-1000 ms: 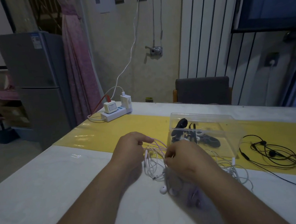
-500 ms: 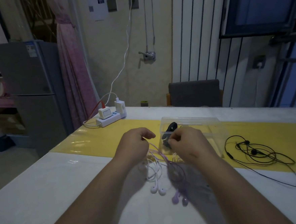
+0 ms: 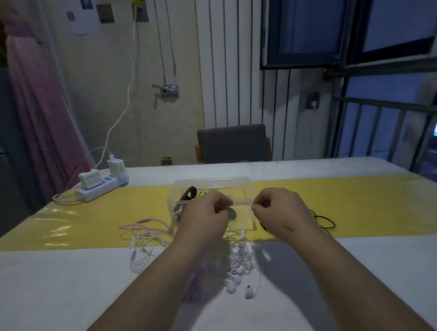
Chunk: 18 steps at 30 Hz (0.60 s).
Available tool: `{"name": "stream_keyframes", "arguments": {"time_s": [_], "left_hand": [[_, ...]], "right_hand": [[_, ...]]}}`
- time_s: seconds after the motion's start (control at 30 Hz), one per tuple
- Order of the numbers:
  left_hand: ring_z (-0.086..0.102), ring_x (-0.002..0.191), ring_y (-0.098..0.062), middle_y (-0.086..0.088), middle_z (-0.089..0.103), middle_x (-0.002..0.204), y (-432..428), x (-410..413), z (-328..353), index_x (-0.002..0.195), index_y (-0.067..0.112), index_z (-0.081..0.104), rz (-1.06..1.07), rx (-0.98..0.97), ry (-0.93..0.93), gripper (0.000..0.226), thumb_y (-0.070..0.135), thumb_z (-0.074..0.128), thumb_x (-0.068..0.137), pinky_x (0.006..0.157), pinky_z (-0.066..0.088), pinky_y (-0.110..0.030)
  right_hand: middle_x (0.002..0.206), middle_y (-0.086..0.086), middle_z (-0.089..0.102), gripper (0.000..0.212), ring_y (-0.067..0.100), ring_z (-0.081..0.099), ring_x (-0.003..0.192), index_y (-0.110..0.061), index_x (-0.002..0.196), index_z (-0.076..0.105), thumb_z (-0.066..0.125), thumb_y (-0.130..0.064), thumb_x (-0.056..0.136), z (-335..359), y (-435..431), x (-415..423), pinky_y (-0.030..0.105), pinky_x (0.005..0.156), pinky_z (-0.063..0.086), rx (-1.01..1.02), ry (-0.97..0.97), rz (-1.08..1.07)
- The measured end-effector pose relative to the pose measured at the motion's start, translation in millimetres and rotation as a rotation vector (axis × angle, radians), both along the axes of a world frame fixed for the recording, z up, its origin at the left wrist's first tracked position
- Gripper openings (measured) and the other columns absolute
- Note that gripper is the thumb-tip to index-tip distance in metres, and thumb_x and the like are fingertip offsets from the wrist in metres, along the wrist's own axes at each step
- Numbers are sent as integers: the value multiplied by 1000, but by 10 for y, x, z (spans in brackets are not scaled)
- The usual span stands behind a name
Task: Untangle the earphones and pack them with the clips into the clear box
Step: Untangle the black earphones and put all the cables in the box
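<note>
Pinching thumb to forefinger, your left hand (image 3: 205, 215) and right hand (image 3: 280, 210) hover side by side, fingers curled, on fine strands of the white earphones (image 3: 238, 262), whose blurred buds show below, over the counter (image 3: 66, 292). Purple earphones (image 3: 144, 228) sprawl to the left; black earphones (image 3: 326, 221) peek out past your right hand. Your hands block the near wall of the clear box (image 3: 213, 185) just behind, which holds black clips (image 3: 189, 193). A power strip (image 3: 97, 190) sits far left.

Tangled white and lilac earphones (image 3: 236, 262) sprawled just in front of the clear box (image 3: 239, 187), box upright, black clips (image 3: 189, 194) seemingly inside it, black earphones (image 3: 325, 222) loosely coiled beside it
</note>
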<state>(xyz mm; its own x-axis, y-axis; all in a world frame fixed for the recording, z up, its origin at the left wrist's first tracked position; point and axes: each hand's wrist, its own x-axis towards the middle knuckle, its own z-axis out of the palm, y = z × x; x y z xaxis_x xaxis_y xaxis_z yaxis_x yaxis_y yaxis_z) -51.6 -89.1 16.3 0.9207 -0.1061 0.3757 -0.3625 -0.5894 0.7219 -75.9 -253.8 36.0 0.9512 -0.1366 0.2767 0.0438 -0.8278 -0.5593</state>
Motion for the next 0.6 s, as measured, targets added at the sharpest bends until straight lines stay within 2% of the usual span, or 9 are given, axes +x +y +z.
{"name": "stream_keyframes", "arguments": {"time_s": [0.03, 0.1, 0.17, 0.23, 0.33, 0.4, 0.47, 0.53, 0.6], "left_hand": [[62, 89, -7, 13, 68, 91, -128, -5, -3, 94, 28, 70, -14, 18, 0, 24, 10, 58, 83, 74, 46, -21], [61, 93, -8, 12, 68, 98, -347, 10, -20, 97, 30, 70, -20, 76, -1, 25, 12, 58, 83, 79, 47, -24], [60, 99, -11, 11, 67, 106, -499, 24, -35, 100, 31, 69, -16, 161, 1, 26, 14, 57, 85, 85, 48, -29], [59, 101, -12, 9, 66, 110, -639, 49, -49, 105, 31, 69, -33, 234, 18, 26, 14, 57, 88, 83, 47, -27], [60, 107, -14, 5, 66, 118, -802, 136, -99, 115, 27, 67, -97, 356, 64, 31, 11, 57, 90, 88, 47, -25], [59, 113, -17, 2, 64, 125, -882, 194, -110, 124, 24, 63, -130, 498, 96, 38, 9, 58, 90, 94, 46, -26], [55, 120, -21, -3, 59, 132, -936, 230, -121, 132, 22, 56, -156, 610, 143, 42, 11, 56, 92, 97, 44, -28], [56, 119, -23, -5, 58, 133, -1003, 233, -150, 136, 23, 53, -163, 729, 168, 43, 18, 56, 93, 96, 45, -30], [60, 112, -24, -3, 63, 126, -1011, 212, -188, 128, 26, 59, -129, 799, 113, 37, 22, 57, 91, 92, 51, -33]], "right_hand": [[97, -2, 69, 21, 20, 63, 89, -24, 103, 67, 61, -32, 85, -19, -132, -10, 33, 77, 53, -20, 70, -11], [120, 1, 63, 52, 21, 60, 107, -27, 127, 56, 70, -42, 79, -69, -362, -8, 35, 88, 51, -84, 229, -2], [137, 3, 52, 80, 25, 51, 123, -28, 141, 42, 75, -50, 72, -126, -513, 27, 39, 98, 46, -183, 312, 3], [144, 4, 42, 94, 28, 43, 131, -30, 147, 33, 77, -54, 68, -197, -626, 88, 42, 104, 41, -272, 360, -9], [146, 4, 39, 106, 29, 42, 132, -31, 149, 28, 83, -53, 61, -267, -752, 209, 44, 105, 41, -282, 465, -27], [146, 2, 41, 109, 28, 44, 131, -31, 149, 28, 85, -49, 59, -282, -823, 276, 42, 103, 44, -263, 510, -40], [144, 0, 45, 101, 27, 48, 128, -29, 147, 34, 85, -44, 61, -292, -859, 307, 39, 100, 46, -261, 511, -44], [138, 0, 53, 87, 25, 54, 119, -27, 141, 45, 86, -36, 64, -331, -896, 325, 36, 95, 50, -197, 492, -27], [122, 3, 65, 64, 24, 65, 100, -22, 127, 60, 83, -25, 67, -377, -924, 319, 33, 85, 55, -75, 478, 11]]}}
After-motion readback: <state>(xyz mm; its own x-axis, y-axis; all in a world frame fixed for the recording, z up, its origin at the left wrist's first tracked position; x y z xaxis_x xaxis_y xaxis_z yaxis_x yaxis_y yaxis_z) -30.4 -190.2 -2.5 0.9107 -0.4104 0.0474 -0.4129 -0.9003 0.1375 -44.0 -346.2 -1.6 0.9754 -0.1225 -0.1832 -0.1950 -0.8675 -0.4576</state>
